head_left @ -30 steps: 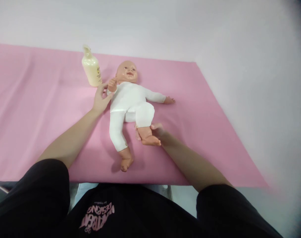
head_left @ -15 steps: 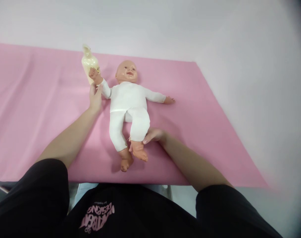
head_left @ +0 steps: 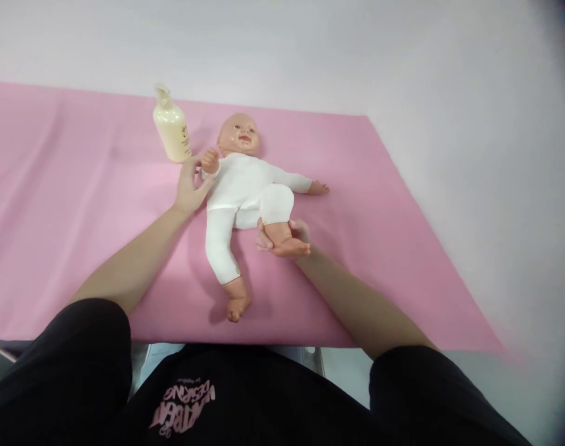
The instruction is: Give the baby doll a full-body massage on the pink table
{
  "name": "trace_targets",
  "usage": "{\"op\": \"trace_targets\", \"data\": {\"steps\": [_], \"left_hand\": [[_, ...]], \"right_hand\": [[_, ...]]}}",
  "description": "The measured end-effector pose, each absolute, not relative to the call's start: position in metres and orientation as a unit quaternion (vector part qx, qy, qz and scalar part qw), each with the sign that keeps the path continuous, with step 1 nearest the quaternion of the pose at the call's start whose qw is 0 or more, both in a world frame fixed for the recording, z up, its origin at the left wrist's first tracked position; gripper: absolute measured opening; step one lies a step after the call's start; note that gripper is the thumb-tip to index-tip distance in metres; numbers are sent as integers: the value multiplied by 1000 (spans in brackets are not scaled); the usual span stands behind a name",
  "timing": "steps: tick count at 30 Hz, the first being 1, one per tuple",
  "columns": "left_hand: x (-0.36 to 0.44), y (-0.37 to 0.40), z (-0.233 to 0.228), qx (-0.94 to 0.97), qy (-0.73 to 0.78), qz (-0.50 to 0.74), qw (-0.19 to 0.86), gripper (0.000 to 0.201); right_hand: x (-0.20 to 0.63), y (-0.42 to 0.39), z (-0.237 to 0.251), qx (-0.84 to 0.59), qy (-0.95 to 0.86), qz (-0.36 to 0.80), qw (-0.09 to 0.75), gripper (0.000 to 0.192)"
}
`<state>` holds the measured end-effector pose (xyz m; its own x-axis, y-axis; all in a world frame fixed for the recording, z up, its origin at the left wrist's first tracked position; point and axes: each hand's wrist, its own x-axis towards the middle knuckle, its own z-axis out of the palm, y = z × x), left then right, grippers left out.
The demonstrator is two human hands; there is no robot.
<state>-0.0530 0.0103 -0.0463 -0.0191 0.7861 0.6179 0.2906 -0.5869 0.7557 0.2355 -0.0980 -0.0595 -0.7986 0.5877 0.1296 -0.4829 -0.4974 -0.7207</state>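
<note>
A baby doll (head_left: 245, 186) in a white suit lies face up on a pink sheet (head_left: 78, 204). My left hand (head_left: 189, 186) holds the doll's arm, which is bent in toward its chest. My right hand (head_left: 282, 241) grips the doll's lower leg and foot, and that knee is pushed up toward the belly. The doll's other leg lies straight and its other arm is stretched out to the right.
A cream pump bottle (head_left: 171, 127) stands upright just left of the doll's head, close to my left hand. The pink sheet ends at the near edge by my body and at a slanted right edge. A pale wall rises behind.
The doll's arm swung out toward the bottle and has come back in to the chest. The held leg was stretched down half a second ago and is now bent up again.
</note>
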Motion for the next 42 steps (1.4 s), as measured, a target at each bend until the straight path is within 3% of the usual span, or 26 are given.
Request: {"op": "trace_targets", "data": {"steps": [5, 13, 17, 25, 32, 42], "left_hand": [[-47, 1, -34, 742, 388, 508, 203, 52], [-46, 1, -32, 769, 379, 480, 187, 48], [-47, 1, -35, 775, 371, 486, 160, 50], [-54, 14, -49, 671, 413, 581, 204, 62], [-62, 34, -65, 596, 432, 630, 249, 71], [-74, 53, -81, 541, 440, 671, 254, 64]], "right_hand": [[236, -87, -55, -92, -345, 855, 376, 51], [236, -84, -53, -189, -314, 837, 406, 58], [235, -85, -52, -164, -322, 840, 406, 57], [236, -96, -55, -132, -411, 837, 337, 51], [231, -107, -54, -90, -493, 852, 151, 52], [230, -106, -51, -73, -526, 837, 127, 50]]}}
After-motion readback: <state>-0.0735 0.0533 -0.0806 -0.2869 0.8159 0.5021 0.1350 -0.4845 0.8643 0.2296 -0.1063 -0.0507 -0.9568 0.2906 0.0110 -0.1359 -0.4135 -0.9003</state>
